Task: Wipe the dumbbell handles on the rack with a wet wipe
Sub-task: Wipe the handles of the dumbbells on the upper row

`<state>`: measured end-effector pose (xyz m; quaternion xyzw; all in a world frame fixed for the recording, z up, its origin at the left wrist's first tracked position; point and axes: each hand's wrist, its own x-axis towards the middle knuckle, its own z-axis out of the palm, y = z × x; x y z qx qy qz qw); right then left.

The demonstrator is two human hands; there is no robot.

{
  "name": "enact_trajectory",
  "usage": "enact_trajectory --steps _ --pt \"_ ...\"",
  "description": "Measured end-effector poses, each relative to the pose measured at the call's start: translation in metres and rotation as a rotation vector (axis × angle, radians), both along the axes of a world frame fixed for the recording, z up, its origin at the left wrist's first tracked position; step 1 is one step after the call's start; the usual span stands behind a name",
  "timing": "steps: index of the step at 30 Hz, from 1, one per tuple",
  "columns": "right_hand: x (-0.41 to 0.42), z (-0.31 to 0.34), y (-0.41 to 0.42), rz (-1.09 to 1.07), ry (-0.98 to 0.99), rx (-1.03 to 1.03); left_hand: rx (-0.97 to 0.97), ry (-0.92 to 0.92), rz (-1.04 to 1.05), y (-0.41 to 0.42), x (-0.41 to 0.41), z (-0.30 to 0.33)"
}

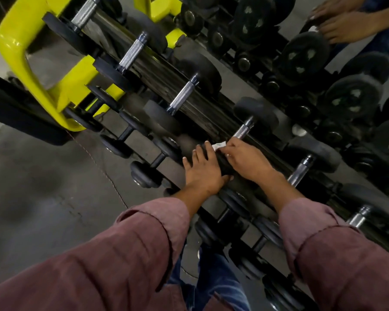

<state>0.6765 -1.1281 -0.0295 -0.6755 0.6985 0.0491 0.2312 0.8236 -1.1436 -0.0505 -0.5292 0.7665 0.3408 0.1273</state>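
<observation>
A black rack (189,104) runs diagonally and carries a row of dumbbells with knurled steel handles. My left hand (202,169) lies with spread fingers on the near black head (222,162) of one dumbbell. My right hand (247,158) pinches a small white wet wipe (219,145) at the near end of that dumbbell's handle (244,130). Other handles show up the row (182,97) (130,53) and down it (300,170). The near part of the wiped handle is hidden under my fingers.
A yellow machine frame (16,55) stands at the upper left. Smaller dumbbells (144,169) sit on a lower tier near me. A mirror behind reflects larger dumbbells (303,55) and another person's hands (346,21) at the top right. Grey floor (43,187) lies to the left.
</observation>
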Motion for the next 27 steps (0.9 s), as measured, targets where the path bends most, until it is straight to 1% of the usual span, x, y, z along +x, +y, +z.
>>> enact_trajectory --steps 5,9,12,14,18,23,25,27 --pt "-0.008 0.003 -0.004 0.140 0.185 -0.119 0.004 -0.007 -0.005 0.001 0.001 0.000" --pt "-0.007 -0.003 -0.010 0.121 0.264 -0.179 0.016 -0.016 -0.001 0.001 0.000 0.002" --pt "-0.004 -0.002 -0.015 0.048 0.208 -0.167 0.004 -0.043 -0.005 0.000 -0.001 0.003" --pt "-0.001 0.000 -0.019 0.046 0.153 -0.144 0.012 -0.064 -0.006 0.001 -0.001 0.006" --pt "-0.001 0.004 -0.028 0.147 0.154 -0.088 -0.018 -0.118 -0.009 -0.001 -0.004 0.005" --pt "-0.003 0.006 -0.024 0.279 0.115 0.000 0.003 -0.127 0.020 0.001 -0.007 0.004" --pt "-0.009 0.005 -0.022 0.294 0.129 -0.002 0.002 -0.133 0.022 0.002 -0.008 0.006" --pt "-0.015 0.005 -0.024 0.262 0.162 -0.018 0.012 -0.143 0.023 0.001 -0.009 0.007"
